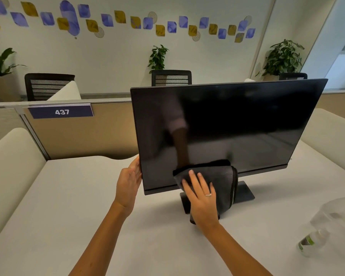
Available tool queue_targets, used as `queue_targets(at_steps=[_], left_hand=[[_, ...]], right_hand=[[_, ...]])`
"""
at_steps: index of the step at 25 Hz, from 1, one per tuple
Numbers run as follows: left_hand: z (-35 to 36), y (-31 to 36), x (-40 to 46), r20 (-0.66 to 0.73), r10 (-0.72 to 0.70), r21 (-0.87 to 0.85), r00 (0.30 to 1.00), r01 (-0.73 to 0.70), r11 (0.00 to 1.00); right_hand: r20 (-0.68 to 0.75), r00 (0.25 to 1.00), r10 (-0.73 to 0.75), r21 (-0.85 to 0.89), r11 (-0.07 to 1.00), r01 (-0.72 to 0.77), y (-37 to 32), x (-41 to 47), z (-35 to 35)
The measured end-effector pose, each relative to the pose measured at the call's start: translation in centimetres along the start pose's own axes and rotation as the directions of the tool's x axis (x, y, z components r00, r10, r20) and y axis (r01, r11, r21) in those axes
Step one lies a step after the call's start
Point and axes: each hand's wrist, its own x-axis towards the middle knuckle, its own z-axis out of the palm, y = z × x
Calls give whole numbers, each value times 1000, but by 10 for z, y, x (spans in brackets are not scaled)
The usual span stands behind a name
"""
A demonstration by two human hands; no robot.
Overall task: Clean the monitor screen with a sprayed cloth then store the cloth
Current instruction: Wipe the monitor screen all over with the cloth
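**Head view: cloth pressed to the lower screen while the other hand steadies the monitor**

Head view of a white desk (68, 196) with a dark monitor (237, 116) standing on a flat base (245, 192). The screen is switched off and mirrors an arm. The left hand (127, 184) lies flat against the monitor's left edge near the bottom corner, fingers straight and relaxed, touching the bezel without curling round it. The right hand (202, 202) presses a dark grey cloth (221, 178) onto the lower part of the screen, left of centre; its fingers are spread and nearly straight on the fabric, and a ring (208, 194) shows on one finger. The cloth is folded, its upper edge on the glass and its lower part hanging over the bottom bezel in front of the stand. A clear spray bottle (317, 230) with a green label is on the desk at the right, well apart from both hands. Behind the desk runs a partition carrying a sign (61, 111) reading 437, with mesh chairs (48, 86) and potted plants (283, 56) beyond it.
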Motion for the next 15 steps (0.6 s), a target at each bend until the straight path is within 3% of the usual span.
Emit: queue_targets(at_steps=[3,6,10,13,15], left_hand=[[2,1,0,-8,-5,16,1000,5,1000],[3,1,0,-21,-5,42,1000,6,999],[6,3,-3,-30,-4,42,1000,5,999],[6,4,-7,-28,6,54,1000,-5,999],[6,6,-8,-30,-8,58,1000,10,998]], right_hand=[[-22,954,299,141,945,-294,-3,6,-4],[-95,979,182,160,973,-166,-12,8,9],[40,981,187,256,947,-191,-54,8,9],[-74,997,-34,208,977,49,-78,10,18],[-76,995,-70,148,986,81,-91,13,22]])
